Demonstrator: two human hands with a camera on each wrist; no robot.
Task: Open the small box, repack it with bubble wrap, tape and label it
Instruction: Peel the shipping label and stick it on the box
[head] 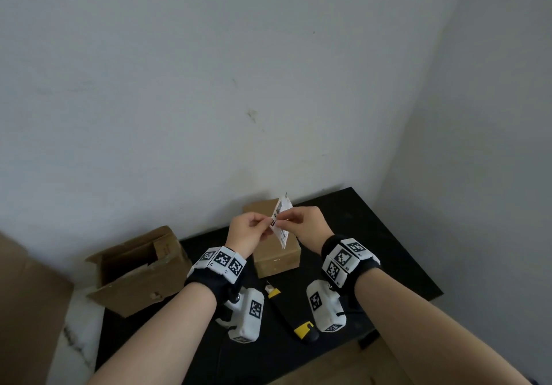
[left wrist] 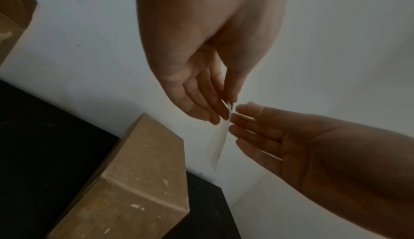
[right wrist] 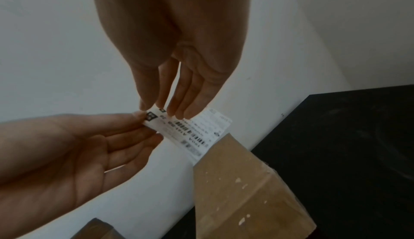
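Above the closed small box (head: pixel 276 253), printed label (head: pixel 280 220) pinched between left hand (head: pixel 249 230) and right hand (head: pixel 304 223), both grips grasping it

Open empty cardboard carton (head: pixel 140 268) left of black table (head: pixel 388 253), yellow-black utility knife (head: pixel 291 310), white wall (head: pixel 209 86)

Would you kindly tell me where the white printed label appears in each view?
Head: white printed label, centre, pinched between both hands.
Left wrist: centre, edge-on, hanging below the fingertips.
Right wrist: centre, print facing the camera.
Shared landmark: closed brown cardboard box beneath it.
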